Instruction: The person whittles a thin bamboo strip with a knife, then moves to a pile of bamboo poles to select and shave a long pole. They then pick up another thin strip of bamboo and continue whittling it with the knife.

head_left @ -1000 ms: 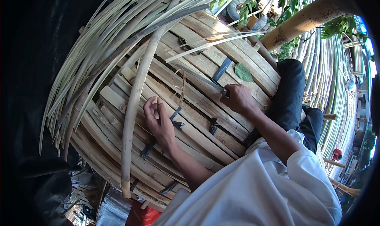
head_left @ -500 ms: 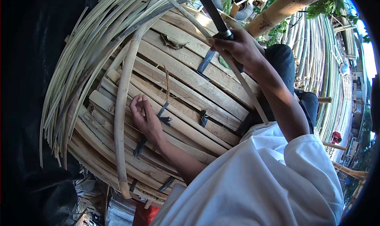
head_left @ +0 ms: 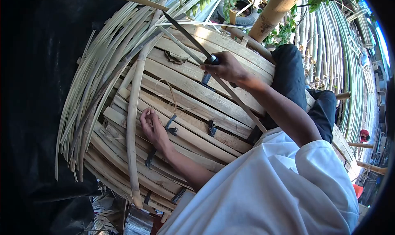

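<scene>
A long dark blade, the knife [head_left: 187,34], points to the upper left from my right hand [head_left: 226,68], which is closed around its black handle. Just beneath that hand a long narrow strip [head_left: 236,97] runs diagonally to the white shirt; whether the fingers touch it is unclear. Near the blade's tip is a flat pale strip [head_left: 138,0]. My left hand [head_left: 154,128] is low over the wooden slats [head_left: 193,86], fingers curled together; anything between them is too small to make out. Close by it are a black tie [head_left: 170,126] and a thin curled fibre [head_left: 173,95].
Many thin strips [head_left: 96,74] are heaped at the left, by a thick bamboo piece [head_left: 132,123] across the slats. A bamboo post [head_left: 275,14] rises at the top. Bent legs in dark trousers [head_left: 288,70] are at the right, with bamboo poles [head_left: 325,41] beyond.
My right hand and the knife have moved down and left, and the blade slants more to the left. The flat pale strip has come into view near its tip. The view has shifted slightly.
</scene>
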